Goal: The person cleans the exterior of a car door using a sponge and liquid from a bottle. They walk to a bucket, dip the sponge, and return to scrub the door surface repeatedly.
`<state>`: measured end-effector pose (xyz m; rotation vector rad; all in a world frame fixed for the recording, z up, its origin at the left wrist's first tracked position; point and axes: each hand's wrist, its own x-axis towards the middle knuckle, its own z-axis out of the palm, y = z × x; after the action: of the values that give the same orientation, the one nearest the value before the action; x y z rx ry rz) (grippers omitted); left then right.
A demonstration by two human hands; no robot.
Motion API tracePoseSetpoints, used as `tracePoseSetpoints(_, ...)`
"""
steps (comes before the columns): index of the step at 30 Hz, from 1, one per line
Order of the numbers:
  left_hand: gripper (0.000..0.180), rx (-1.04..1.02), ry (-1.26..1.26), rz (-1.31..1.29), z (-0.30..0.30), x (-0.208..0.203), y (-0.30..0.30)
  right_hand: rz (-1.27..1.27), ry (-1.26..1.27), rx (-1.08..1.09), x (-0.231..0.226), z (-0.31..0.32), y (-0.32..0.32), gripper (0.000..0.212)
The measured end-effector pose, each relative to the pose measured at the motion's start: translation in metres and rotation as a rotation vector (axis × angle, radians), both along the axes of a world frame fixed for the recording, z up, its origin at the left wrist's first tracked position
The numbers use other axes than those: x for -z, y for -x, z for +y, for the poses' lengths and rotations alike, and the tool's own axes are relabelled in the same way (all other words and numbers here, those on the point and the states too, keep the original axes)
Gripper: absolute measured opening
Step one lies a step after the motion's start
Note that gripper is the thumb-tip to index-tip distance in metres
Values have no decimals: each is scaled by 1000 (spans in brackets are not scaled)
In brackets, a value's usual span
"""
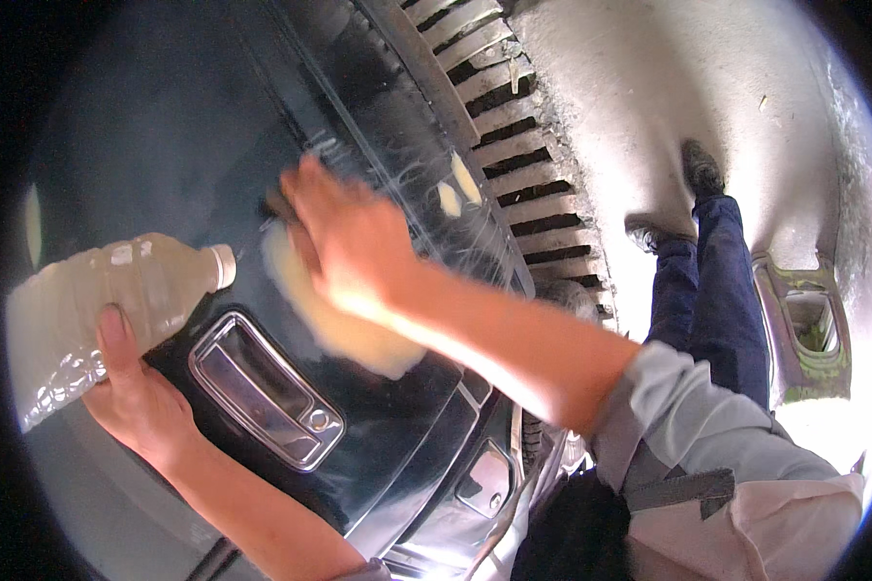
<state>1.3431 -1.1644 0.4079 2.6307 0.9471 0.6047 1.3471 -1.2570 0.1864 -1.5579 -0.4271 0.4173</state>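
My left hand point(145, 397) is wrapped round a clear plastic bottle point(116, 290) of cloudy, pale liquid. The bottle lies tilted sideways, its white cap end pointing right toward the dark green car door point(194, 155). Against the door, my right hand point(344, 237) is bent over the upper edge of a beige filler patch point(354, 334), smeared by motion. A thin dark edge shows under its fingers; what they hold is mostly hidden. Between the two hands sits a chrome door handle point(266, 392) with a round keyhole.
Beyond the door's lower edge runs a slotted floor grate point(528, 184). Scratches and smaller beige patches point(463, 179) mark the lower panel. A person's dark-trousered legs point(702, 281) stand on the pale floor, near a worn, green-stained stool-like object point(804, 324).
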Motion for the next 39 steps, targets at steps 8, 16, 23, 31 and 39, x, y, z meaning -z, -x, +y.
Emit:
tracePoseSetpoints(8,59,47,39,-7,-1,1,0,-21,-126,-119,-22,-47,32,51)
tracePoseSetpoints(16,57,-4,-2,-17,0,0,-2,-85,-40,-21,2,-9,16,52)
tracePoseSetpoints(23,56,-8,36,4,1,0,-1,-26,-58,54,15,17,-13,57)
tracePoseSetpoints(31,59,-10,17,-12,-7,-1,-2,-125,-98,-15,-18,-40,33,58)
tracePoseSetpoints(39,61,23,-3,-12,-2,2,-1,-106,-91,-25,-12,-26,21,54)
